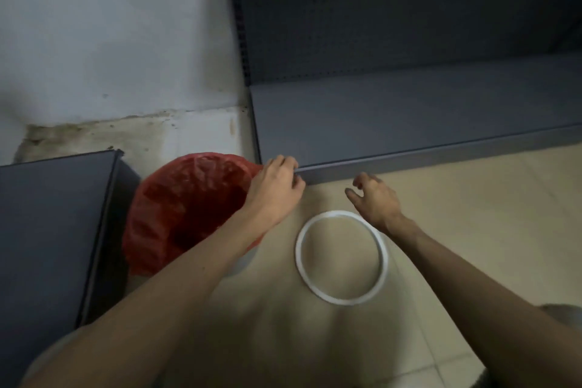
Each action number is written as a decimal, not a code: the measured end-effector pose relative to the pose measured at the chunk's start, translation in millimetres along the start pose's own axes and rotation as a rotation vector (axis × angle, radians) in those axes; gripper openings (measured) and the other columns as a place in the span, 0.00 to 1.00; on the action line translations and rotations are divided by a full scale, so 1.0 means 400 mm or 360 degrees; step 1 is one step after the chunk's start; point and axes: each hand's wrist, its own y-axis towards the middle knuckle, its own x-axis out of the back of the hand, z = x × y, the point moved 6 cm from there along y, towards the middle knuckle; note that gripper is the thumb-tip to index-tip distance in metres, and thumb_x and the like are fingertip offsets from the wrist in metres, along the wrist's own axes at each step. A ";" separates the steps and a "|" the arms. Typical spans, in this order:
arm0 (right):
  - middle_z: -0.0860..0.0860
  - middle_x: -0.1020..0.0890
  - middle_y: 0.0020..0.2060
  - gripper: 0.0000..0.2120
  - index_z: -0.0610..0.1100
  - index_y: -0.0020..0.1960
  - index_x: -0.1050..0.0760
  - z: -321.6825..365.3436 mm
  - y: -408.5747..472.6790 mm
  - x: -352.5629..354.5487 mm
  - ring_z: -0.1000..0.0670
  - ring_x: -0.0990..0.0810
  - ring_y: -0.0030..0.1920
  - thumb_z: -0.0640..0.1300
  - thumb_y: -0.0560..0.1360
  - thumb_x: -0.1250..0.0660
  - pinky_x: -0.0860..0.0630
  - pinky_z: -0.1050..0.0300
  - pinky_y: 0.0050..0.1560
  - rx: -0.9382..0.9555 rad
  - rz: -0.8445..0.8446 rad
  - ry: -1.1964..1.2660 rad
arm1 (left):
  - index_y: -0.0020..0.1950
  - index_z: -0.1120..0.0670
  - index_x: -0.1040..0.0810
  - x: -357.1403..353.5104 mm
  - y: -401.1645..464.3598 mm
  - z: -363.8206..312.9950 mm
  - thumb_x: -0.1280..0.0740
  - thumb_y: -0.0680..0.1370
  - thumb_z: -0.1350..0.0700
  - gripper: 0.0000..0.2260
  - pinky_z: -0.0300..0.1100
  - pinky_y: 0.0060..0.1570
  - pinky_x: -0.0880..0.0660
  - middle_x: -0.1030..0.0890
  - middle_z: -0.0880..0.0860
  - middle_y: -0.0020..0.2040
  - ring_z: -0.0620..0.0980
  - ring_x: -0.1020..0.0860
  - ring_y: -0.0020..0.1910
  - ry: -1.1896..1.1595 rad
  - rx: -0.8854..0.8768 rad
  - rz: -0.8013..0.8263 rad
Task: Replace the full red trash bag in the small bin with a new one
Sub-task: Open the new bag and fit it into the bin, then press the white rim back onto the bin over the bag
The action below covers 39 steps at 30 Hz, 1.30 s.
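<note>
A red trash bag (185, 208) lines a small bin whose pale wall (242, 263) shows just below my left forearm. The bag's mouth is spread wide over the rim. My left hand (275, 189) is at the bag's far right edge, fingers curled on the red plastic there, next to the corner of the grey shelf. A white plastic ring (341, 258) lies flat on the floor to the right of the bin. My right hand (373, 198) hovers just beyond the ring with fingers spread and holds nothing.
A low grey metal shelf (409, 123) runs along the back and right. Another grey shelf unit (47, 230) stands close on the bin's left. A stained white wall (110, 41) is behind. Beige floor tiles (472, 214) lie to the right.
</note>
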 end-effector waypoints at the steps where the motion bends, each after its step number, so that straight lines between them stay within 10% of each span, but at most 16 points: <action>1: 0.44 0.20 0.55 0.16 0.41 0.58 0.26 -0.025 -0.013 -0.001 0.41 0.22 0.55 0.53 0.78 0.37 0.27 0.50 0.52 -0.0034 -0.0024 -0.0010 | 0.59 0.56 0.24 -0.026 0.000 -0.015 0.37 0.78 0.54 0.12 0.50 0.57 0.26 0.22 0.55 0.57 0.55 0.25 0.60 -0.0010 -0.0008 0.0027; 21: 0.42 0.23 0.52 0.17 0.40 0.57 0.33 -0.391 -0.190 -0.394 0.38 0.21 0.51 0.53 0.79 0.40 0.28 0.48 0.44 -0.0693 0.0081 -0.0033 | 0.56 0.59 0.27 -0.575 -0.118 0.157 0.37 0.80 0.51 0.12 0.53 0.53 0.25 0.22 0.61 0.56 0.62 0.23 0.56 0.0385 0.0322 0.0494; 27: 0.41 0.24 0.53 0.09 0.39 0.57 0.36 -0.409 -0.194 -0.450 0.36 0.20 0.51 0.39 0.79 0.40 0.25 0.45 0.46 -0.0767 0.0055 -0.0017 | 0.60 0.61 0.31 -0.628 -0.133 0.182 0.40 0.82 0.56 0.10 0.53 0.50 0.25 0.19 0.63 0.54 0.64 0.20 0.53 0.0292 0.0368 0.0574; 39: 0.37 0.25 0.47 0.06 0.35 0.50 0.32 -0.350 -0.145 0.028 0.32 0.23 0.40 0.37 0.76 0.37 0.29 0.45 0.36 -0.0441 -0.0489 0.0015 | 0.64 0.63 0.33 -0.342 -0.037 -0.071 0.44 0.82 0.60 0.12 0.53 0.49 0.28 0.20 0.62 0.57 0.64 0.21 0.56 0.0206 0.0336 0.0377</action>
